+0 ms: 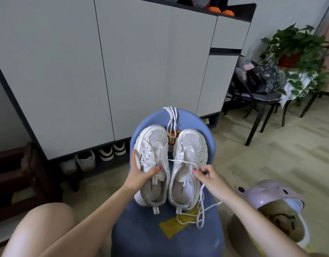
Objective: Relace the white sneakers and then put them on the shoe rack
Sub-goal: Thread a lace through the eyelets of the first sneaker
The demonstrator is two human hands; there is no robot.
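White mesh sneakers (169, 160), woven lace (180, 161), smooth blue plastic stool (147, 230).

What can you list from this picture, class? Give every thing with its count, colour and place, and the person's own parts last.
sneakers: two, white, side by side on the stool.
threaded lace: one, white, in the right-hand sneaker, tail trailing over the seat.
spare lace: one, white, bundled at the stool's far edge.
stool: one, blue, centre.
cabinet: one, grey doors, behind.
shoes under cabinet: several, pale.
helmet: one, pink, floor at right.
plant: one, green, far right.
chair with dark bag: one, black.
left hand: grips the left-hand sneaker.
right hand: pinches the threaded lace.
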